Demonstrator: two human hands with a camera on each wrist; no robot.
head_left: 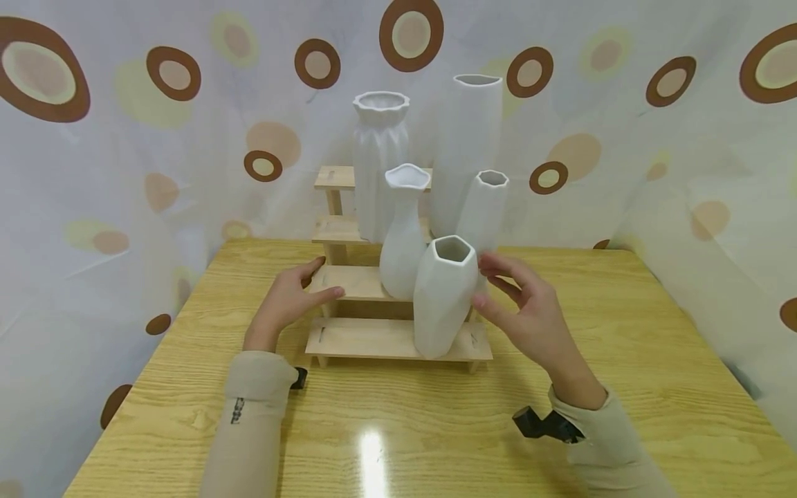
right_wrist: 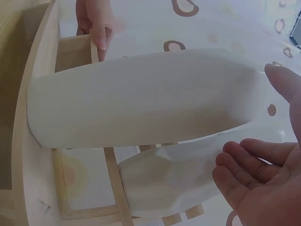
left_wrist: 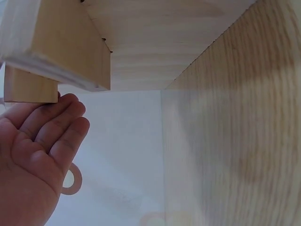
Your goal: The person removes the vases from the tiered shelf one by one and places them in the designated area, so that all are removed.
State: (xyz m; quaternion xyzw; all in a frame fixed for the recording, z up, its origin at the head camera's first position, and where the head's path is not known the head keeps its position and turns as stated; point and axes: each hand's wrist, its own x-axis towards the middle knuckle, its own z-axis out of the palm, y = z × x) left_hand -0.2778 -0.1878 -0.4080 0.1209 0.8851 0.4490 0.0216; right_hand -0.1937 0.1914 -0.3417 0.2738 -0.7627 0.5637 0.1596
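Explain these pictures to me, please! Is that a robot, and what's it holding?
No robot here: those are a person's two bare hands. The big picture comes from a camera on the person's head, looking down. The other two come from cameras on each wrist, so things look sideways and close.

On the wooden table is a wooden stand like little stairs, with five white vases on it. The left hand touches the stand's side. The right hand is beside the front vase, which stands on the lowest step. I can't tell whether they touch.
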